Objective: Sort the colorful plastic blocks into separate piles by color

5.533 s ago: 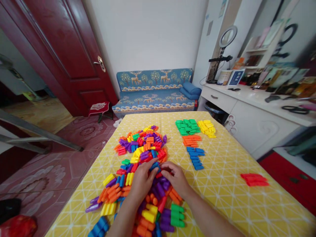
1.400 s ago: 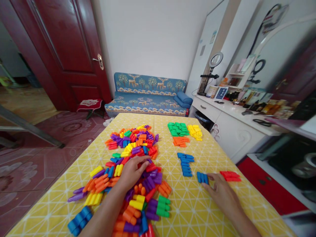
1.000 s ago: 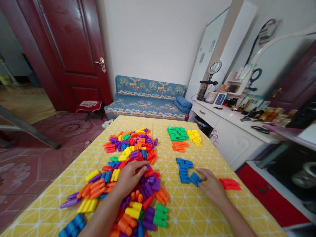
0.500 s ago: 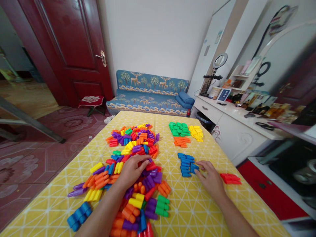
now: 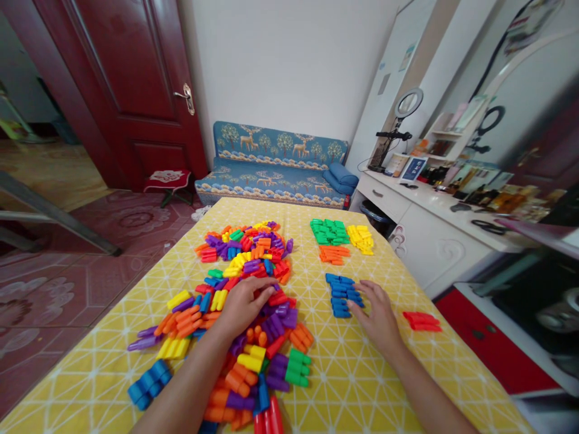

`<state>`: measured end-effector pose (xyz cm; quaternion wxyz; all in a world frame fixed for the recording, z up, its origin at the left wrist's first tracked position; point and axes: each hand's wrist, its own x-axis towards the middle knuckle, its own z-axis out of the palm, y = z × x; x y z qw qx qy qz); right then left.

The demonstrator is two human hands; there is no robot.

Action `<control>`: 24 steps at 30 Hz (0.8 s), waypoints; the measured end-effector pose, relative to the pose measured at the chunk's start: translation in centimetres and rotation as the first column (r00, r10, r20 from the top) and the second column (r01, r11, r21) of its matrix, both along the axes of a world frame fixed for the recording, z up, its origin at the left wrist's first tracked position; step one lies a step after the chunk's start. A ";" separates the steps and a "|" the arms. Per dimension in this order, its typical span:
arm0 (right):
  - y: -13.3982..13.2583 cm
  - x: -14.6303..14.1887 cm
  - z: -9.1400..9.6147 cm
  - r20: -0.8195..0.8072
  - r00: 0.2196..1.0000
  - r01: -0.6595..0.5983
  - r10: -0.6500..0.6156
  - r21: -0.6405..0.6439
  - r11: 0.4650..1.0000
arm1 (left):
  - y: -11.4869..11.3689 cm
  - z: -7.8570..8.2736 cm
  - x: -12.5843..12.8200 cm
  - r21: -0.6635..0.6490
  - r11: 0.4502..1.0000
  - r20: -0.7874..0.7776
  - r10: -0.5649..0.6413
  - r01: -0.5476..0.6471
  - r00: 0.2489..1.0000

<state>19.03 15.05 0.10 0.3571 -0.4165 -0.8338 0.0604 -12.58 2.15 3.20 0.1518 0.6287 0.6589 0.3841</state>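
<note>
My left hand (image 5: 244, 306) is over the mixed pile of plastic bullet-shaped building blocks (image 5: 251, 262). Its thumb and forefinger are closed about a small purple block (image 5: 275, 287), most of which the fingers hide. On the right, my right hand (image 5: 379, 316) is at the edge of a flat group of blue blocks (image 5: 340, 294). Thumb and fingers lie on either side of one blue block (image 5: 356, 297) there, gripping it against the group.
Sorted green blocks (image 5: 329, 232), yellow blocks (image 5: 360, 239) and orange blocks (image 5: 333, 254) lie farther back. Red blocks (image 5: 422, 321) are right of my right hand. The yellow tablecloth (image 5: 353, 386) covers the table; a white dresser (image 5: 434, 241) stands at right.
My right hand has shifted slightly left, bringing the blue block up against the blue group, which is now more compact. My left hand has hardly moved. The view has tilted slightly.
</note>
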 end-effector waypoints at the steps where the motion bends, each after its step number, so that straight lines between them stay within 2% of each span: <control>1: -0.4 -0.5 0.1 0.036 0.999 -0.004 0.003 0.015 1.000 | 0.0 -0.1 0.0 0.006 1.000 0.005 0.001 -0.001 1.000; 6: -1.9 -2.9 -0.7 0.209 0.977 0.021 -0.036 0.075 0.997 | -0.1 0.0 0.0 0.009 1.000 0.006 0.005 -0.005 1.000; 9: -2.1 -3.2 -1.5 0.232 0.972 0.025 -0.044 0.083 0.996 | -0.1 0.2 0.1 -0.003 1.000 0.004 0.004 -0.004 1.000; 12: -1.8 -2.8 -1.8 0.225 0.974 -0.015 0.000 0.065 0.998 | -0.1 0.1 0.1 0.005 1.000 0.013 0.002 -0.002 1.000; 18: -1.6 -2.5 -1.4 0.203 0.978 -0.056 0.050 0.021 0.998 | -0.1 -0.2 0.0 0.011 1.000 0.021 0.002 -0.002 1.000; 24: -2.1 -2.8 -0.5 0.257 0.963 -0.067 0.077 -0.049 0.997 | -0.1 0.0 0.1 0.007 1.000 0.012 0.009 -0.009 1.000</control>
